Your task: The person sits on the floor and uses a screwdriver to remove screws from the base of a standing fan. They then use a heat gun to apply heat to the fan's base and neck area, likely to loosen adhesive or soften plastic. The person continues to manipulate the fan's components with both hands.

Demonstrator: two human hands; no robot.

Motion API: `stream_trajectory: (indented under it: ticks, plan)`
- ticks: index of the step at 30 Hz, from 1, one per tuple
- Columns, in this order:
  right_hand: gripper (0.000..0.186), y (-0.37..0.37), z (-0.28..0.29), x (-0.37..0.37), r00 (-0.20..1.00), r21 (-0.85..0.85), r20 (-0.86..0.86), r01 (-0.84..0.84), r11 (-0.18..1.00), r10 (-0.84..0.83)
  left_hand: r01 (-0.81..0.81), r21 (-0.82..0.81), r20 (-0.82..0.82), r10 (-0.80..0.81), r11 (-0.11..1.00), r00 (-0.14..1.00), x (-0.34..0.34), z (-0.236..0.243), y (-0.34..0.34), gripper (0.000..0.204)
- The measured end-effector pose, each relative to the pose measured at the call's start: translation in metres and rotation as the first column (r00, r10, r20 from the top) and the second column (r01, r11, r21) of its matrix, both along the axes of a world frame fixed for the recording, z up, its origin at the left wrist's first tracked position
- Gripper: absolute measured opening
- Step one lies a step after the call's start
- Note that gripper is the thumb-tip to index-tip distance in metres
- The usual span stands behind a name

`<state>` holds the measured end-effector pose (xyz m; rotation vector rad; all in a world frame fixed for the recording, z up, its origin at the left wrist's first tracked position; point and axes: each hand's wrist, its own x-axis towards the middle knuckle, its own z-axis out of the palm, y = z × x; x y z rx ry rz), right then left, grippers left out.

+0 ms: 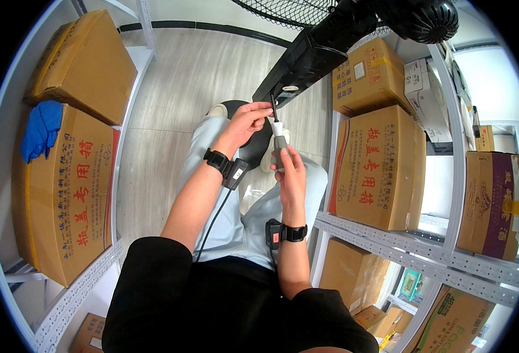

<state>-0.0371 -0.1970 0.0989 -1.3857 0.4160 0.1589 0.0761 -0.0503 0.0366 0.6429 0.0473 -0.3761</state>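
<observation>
A black standing fan leans in from the upper right, its lower housing coming down in front of me. My right hand grips the grey and white handle of a screwdriver. The screwdriver's dark shaft runs up to the lower end of the fan housing, and its tip is too small to make out there. My left hand is closed, thumb and fingers pinched against the shaft close to the housing. The fan's round black base shows between my legs, partly behind my left hand.
On the left shelf stand cardboard boxes, with a blue cloth draped on one. More cardboard boxes fill the metal shelf on my right. The fan's wire guard is at the top. Cables hang from my wrist straps.
</observation>
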Motion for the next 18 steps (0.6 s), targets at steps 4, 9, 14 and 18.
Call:
stream_trajectory:
  ticks: [4, 9, 14, 18]
  plan:
    - [0.038, 0.002, 0.006, 0.008, 0.996, -0.016, -0.010, -0.086, 0.996, 0.086, -0.011, 0.019, -0.012, 0.011, 1.000, 1.000, 0.001, -0.004, -0.001, 0.023]
    - [0.033, 0.002, 0.007, 0.005, 0.999, -0.061, -0.009, -0.054, 0.997, 0.054, -0.003, 0.073, -0.027, 0.005, 0.997, 1.000, 0.002, -0.007, -0.002, 0.026]
    - [0.030, -0.011, -0.001, -0.006, 0.999, -0.006, 0.030, -0.034, 0.999, 0.034, -0.049, 0.033, -0.089, 0.052, 0.998, 0.995, 0.003, -0.013, -0.003, 0.025]
    - [0.030, -0.025, -0.018, -0.015, 0.998, 0.092, 0.056, -0.019, 0.996, 0.014, -0.042, 0.095, -0.113, 0.052, 0.995, 0.992, 0.003, -0.016, -0.006, 0.022]
